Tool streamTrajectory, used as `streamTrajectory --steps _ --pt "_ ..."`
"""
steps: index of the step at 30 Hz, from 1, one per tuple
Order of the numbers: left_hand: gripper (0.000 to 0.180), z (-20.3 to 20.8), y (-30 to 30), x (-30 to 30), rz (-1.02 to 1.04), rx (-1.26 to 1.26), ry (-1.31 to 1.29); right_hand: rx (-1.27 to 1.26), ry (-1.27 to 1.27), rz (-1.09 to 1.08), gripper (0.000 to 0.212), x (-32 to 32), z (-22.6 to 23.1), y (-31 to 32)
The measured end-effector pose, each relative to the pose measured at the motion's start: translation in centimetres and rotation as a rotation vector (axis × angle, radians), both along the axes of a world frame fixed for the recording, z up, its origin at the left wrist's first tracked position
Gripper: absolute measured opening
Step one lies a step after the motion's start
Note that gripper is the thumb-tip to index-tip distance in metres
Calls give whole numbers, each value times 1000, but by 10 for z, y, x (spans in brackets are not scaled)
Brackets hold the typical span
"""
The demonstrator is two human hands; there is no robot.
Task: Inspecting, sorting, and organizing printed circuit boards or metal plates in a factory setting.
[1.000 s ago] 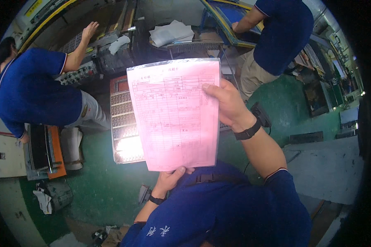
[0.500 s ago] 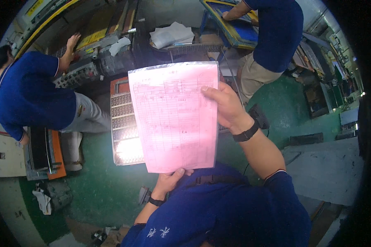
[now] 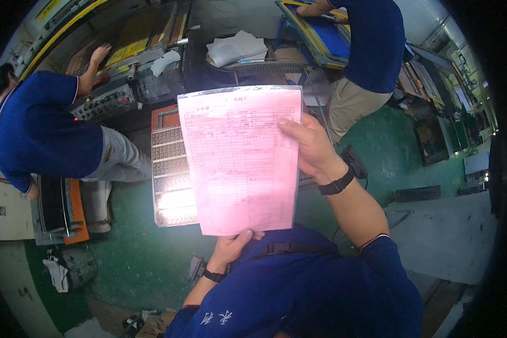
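A pink printed form [image 3: 239, 163] in a clear plastic sleeve is held up in front of me, covered with ruled lines and small text. My right hand [image 3: 312, 143] grips its upper right edge, thumb on the front and fingers behind. Down at the bottom edge, my left hand [image 3: 236, 247] pinches the sleeve, its thumb in front and its other fingers mostly hidden. Partly behind the form lies a shiny sheet [image 3: 173, 169] printed with rows of small rectangles, reflecting light.
At the left, a person in a blue shirt [image 3: 50, 124] leans over a machine with a yellow strip [image 3: 135, 48]. Another person [image 3: 374, 48] works at a blue, yellow-edged frame [image 3: 321, 36]. White papers [image 3: 236, 48] lie at the back; a bin [image 3: 80, 267] stands on the green floor [image 3: 135, 253].
The form has shifted very slightly right, with both hands keeping their hold. At the back right, the other person has moved a little left and their arm has shifted over the frame.
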State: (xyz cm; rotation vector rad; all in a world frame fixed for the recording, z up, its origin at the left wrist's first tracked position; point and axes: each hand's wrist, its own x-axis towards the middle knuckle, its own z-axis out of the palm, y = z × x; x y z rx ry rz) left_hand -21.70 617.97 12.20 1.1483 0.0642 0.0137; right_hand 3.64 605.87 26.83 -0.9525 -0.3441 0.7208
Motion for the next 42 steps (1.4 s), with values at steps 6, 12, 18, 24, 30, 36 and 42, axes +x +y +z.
streamTrajectory --steps 6,12,18,24,30,36,42 --pt "26 -2 -2 3 47 -7 -4 30 11 50 28 -1 2 -1" --pt "26 -6 -7 12 385 -118 169 48 28 44 29 -4 -18 5" --pt "23 -30 53 30 867 -186 348 -286 -27 17 35 0 -52 8" --pt "19 -99 125 20 1056 -175 445 -362 127 2 32 2 -74 -31" --pt "20 -153 118 80 818 -137 483 -424 305 -196 27 -5 -113 -82" --pt "24 -250 105 151 678 -250 583 -518 375 -319 25 -18 -120 -113" --pt "22 -289 82 181 563 -196 736 -578 405 -444 25 -25 -123 -133"
